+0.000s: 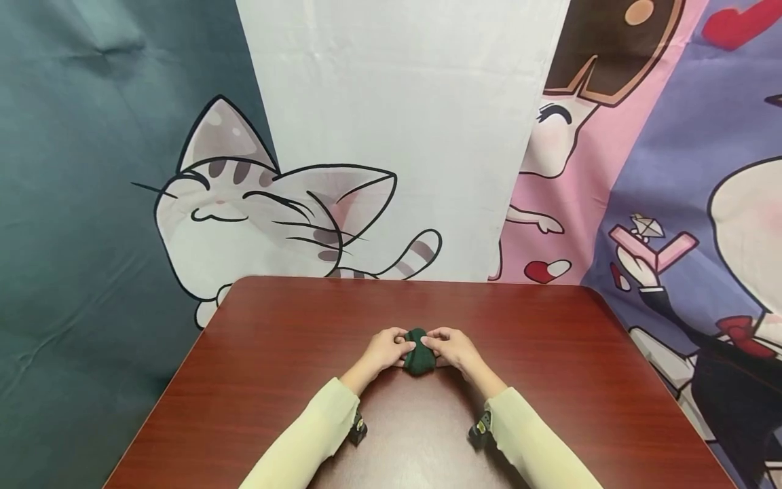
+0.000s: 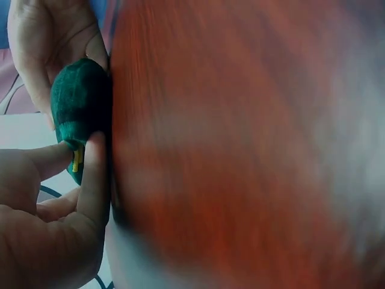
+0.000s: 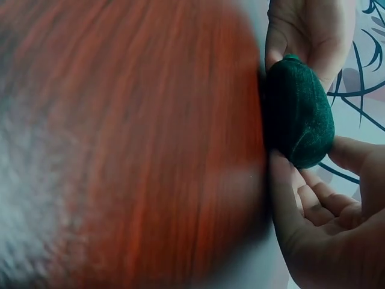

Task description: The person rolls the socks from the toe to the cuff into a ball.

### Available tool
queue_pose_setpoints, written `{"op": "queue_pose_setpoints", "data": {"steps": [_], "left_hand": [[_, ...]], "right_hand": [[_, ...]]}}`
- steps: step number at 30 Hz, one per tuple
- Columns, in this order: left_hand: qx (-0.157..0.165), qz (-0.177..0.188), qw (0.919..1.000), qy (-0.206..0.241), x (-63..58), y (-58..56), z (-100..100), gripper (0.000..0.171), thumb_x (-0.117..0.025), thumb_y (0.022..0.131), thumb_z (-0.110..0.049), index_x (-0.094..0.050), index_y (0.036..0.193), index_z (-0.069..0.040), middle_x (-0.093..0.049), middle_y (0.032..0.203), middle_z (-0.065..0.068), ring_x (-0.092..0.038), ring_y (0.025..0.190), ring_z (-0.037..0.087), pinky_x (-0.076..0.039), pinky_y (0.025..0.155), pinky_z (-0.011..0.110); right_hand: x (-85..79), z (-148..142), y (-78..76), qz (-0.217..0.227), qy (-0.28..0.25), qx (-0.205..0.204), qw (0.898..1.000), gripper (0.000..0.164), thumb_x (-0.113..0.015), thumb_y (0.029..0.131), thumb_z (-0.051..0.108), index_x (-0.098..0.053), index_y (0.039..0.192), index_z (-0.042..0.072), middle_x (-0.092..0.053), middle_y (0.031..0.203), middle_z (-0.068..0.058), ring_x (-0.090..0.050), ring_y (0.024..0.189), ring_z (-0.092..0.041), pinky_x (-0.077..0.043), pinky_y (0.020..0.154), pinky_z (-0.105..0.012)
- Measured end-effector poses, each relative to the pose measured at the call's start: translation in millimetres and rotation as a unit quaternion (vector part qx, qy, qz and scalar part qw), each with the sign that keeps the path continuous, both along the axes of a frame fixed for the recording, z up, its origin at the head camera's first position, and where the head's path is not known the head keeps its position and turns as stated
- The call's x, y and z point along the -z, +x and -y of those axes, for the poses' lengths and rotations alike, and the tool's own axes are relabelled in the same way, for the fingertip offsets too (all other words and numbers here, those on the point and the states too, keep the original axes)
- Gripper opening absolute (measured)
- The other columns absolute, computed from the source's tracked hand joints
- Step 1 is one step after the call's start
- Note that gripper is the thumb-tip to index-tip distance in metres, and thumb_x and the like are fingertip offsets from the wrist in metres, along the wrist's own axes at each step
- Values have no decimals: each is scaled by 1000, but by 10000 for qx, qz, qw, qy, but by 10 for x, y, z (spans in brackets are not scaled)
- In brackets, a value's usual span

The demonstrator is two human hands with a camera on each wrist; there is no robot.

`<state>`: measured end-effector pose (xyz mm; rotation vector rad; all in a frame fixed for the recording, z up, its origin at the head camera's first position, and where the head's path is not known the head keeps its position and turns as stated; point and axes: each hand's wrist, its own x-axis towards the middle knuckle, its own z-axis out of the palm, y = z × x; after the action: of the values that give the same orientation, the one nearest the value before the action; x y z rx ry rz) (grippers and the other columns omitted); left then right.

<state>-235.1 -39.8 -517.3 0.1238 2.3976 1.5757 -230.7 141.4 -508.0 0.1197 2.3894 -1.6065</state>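
Observation:
A rolled-up dark green sock bundle (image 1: 419,353) lies low over the middle of the table, between both hands. My left hand (image 1: 386,349) pinches its left end between thumb and fingers. In the left wrist view, a small yellow mark shows on the sock bundle (image 2: 81,99) beside those fingertips, next to a folded band. My right hand (image 1: 453,348) holds the opposite end, thumb on top. Seen from the right wrist, the sock bundle (image 3: 301,114) looks smooth, rounded and plump, with the right fingertips at its near end.
The reddish-brown wooden table (image 1: 275,326) has rounded far corners. Behind it hangs a cloth backdrop (image 1: 403,102) with cartoon figures, including a grey-striped cat. Dark wrist cameras sit under both pale sleeves (image 1: 318,424).

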Motion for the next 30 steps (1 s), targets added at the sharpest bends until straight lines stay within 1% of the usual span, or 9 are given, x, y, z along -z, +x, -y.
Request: {"op": "queue_pose_setpoints", "data": {"steps": [5, 9, 11, 17, 21, 23, 26, 30], "left_hand": [[92, 79, 9998, -137, -77, -14, 6, 42, -66, 87, -23, -57, 123, -2, -63, 86, 2, -62, 62, 9, -54, 55, 25], [118, 247, 9996, 63, -81, -13, 17, 42, -65, 88, -21, -56, 124, -2, -62, 85, 2, -61, 63, 9, -54, 56, 25], [94, 270, 9995, 137, -76, -8, 26, 42, -65, 88, -21, -56, 124, -2, -62, 86, 3, -60, 63, 10, -54, 56, 26], [83, -24, 9999, -122, -84, 0, 51, 45, -64, 88, -23, -54, 126, -2, -64, 89, 2, -62, 63, 11, -54, 53, 27], [101, 48, 9999, -11, -114, 6, 90, 44, -63, 89, -23, -53, 125, 0, -63, 90, 4, -64, 63, 14, -55, 54, 30], [103, 72, 9999, -49, -139, 14, 121, 44, -63, 89, -23, -53, 125, -1, -64, 90, 5, -64, 63, 17, -55, 54, 31], [166, -40, 9996, -218, -185, 29, 175, 42, -62, 90, -22, -54, 125, -1, -66, 92, 8, -65, 66, 19, -55, 54, 33], [349, -282, 9978, -490, -248, 44, 254, 41, -60, 91, -22, -53, 126, -1, -67, 96, 10, -67, 70, 23, -55, 55, 32]], "right_hand": [[-19, -2, -29, 61, 46, -27, 10000, 39, -70, 82, 36, -65, 106, 5, -66, 86, -7, -62, 74, -16, -54, 62, -32], [-9, -1, -29, 66, -18, -49, 10000, 38, -70, 82, 34, -65, 104, 3, -66, 84, -9, -62, 72, -16, -55, 62, -32], [-5, 4, -27, 69, -52, -61, 9999, 38, -70, 82, 34, -65, 104, 2, -66, 83, -9, -63, 71, -16, -55, 63, -32], [-46, -9, -26, 68, -153, -115, 9998, 36, -70, 83, 33, -66, 102, 3, -66, 82, -8, -64, 69, -17, -55, 62, -33], [-76, -47, -39, 56, -186, -154, 9997, 33, -69, 84, 31, -66, 102, 3, -67, 82, -8, -65, 68, -19, -55, 61, -34], [-85, -75, -45, 44, -158, -175, 9997, 32, -68, 84, 30, -66, 102, 4, -67, 83, -8, -65, 69, -19, -55, 61, -33], [-98, -128, -56, -12, -118, -155, 9998, 27, -67, 85, 27, -67, 102, 5, -68, 86, -9, -66, 72, -21, -55, 62, -32], [-123, -207, -66, -60, -136, -121, 9998, 24, -66, 86, 23, -67, 101, 5, -67, 91, -15, -66, 76, -25, -55, 65, -34]]}}
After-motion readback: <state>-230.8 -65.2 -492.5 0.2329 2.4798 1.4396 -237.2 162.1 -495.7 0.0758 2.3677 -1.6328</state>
